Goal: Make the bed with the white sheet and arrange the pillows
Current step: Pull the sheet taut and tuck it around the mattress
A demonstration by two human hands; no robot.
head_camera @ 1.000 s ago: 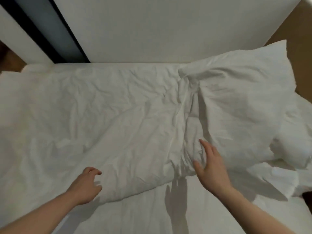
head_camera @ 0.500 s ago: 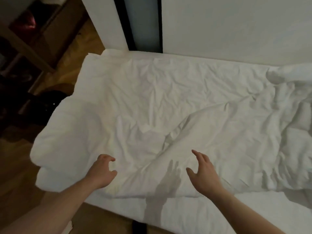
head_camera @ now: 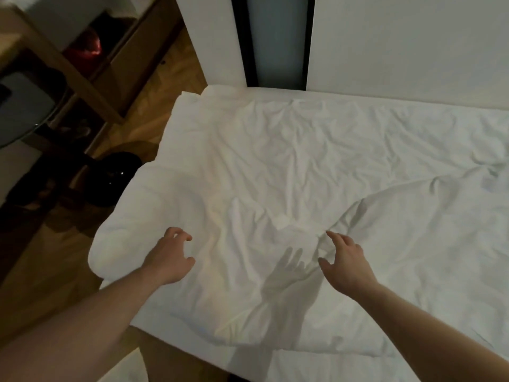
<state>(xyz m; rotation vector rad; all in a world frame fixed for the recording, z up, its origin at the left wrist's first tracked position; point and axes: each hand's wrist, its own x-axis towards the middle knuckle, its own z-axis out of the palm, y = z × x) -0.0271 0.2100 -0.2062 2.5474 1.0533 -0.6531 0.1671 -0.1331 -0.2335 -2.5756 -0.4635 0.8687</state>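
Left grip (head_camera: 170,256) loosely curled, holding nothing | right grip (head_camera: 344,260) spread | white sheet (head_camera: 275,166) crumpled directly beneath both

white sheet (head_camera: 316,172) | crumpled, creased all over | spread across the bed, filling the centre and right of the frame | left corner bunched and rounded at lower left | raised fold running right of centre

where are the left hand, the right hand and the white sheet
left hand (head_camera: 168,260), head view, on its back
right hand (head_camera: 345,261), head view, on its back
white sheet (head_camera: 316,166), head view, on its wrinkled middle
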